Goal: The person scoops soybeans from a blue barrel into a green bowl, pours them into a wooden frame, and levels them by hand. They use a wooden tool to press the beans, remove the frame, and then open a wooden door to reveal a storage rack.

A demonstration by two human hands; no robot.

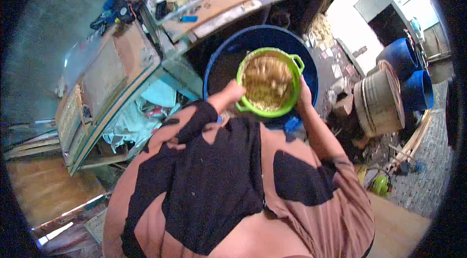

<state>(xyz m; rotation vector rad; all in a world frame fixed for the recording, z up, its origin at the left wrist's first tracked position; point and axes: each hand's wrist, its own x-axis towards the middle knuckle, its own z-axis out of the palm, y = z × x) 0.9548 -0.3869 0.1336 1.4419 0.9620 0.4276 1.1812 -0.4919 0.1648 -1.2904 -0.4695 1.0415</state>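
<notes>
Head view: your left hand point(232, 93) and right hand point(304, 93) are gripping the green colander point(269, 82) at frame centre, over the blue tub point(224, 58) so drips are falling inside

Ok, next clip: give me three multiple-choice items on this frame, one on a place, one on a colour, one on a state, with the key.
1. Where is the green colander held?
A. over the big blue tub
B. on the workbench
C. on the brick floor

2. What colour are the two barrels at the right?
A. red
B. blue
C. yellow

3. How is the colander held?
A. by one hand only
B. by no hand, set down
C. by both hands at its rim

Key: 1 A, the tub's dark inside shows all around it. 2 B, both are blue. 3 C, the left hand and right hand grip opposite sides; it is full of pale shreds.
</notes>
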